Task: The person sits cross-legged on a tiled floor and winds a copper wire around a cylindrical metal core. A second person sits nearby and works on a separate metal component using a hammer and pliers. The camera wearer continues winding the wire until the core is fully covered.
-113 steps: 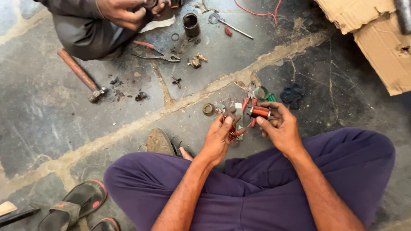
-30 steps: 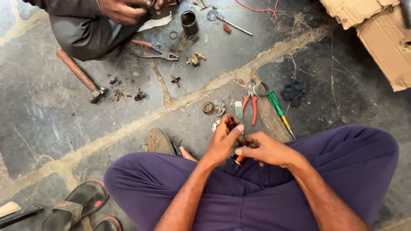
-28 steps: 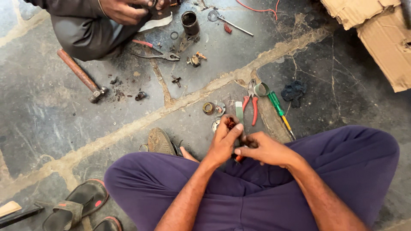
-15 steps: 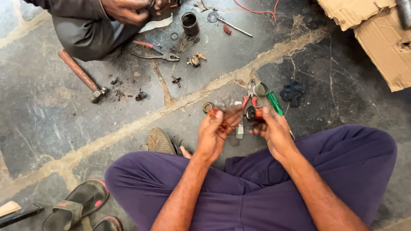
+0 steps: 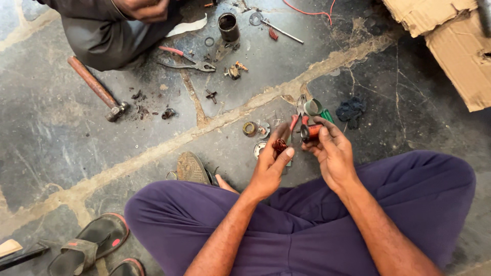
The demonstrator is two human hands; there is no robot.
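The person sits cross-legged on a grey stone floor in purple trousers, both hands raised just above the knees. The right hand is closed around a small copper-wound coil with a dark end cap, pinched between thumb and fingertips, the coil's axis lying roughly level. The left hand is closed on a small reddish-brown tangle of wire, held at the fingertips, index finger extended alongside it. The two hands are near each other but apart; whether a strand joins coil and tangle cannot be made out.

On the floor just beyond the hands lie red-handled pliers, a green-handled tool partly hidden behind the right hand, a small round metal cap, and a brass-coloured ring-shaped part. A dark blue rag lies to the right of these.

Further off, near the top of the view, a second person's sleeve and hand are visible, with a wooden-handled hammer, a pair of red-handled long-nose pliers and a dark cylindrical metal housing standing upright close by. Torn brown cardboard occupies the upper right corner. A pair of worn sandals lies at lower left, beside the person's left knee.
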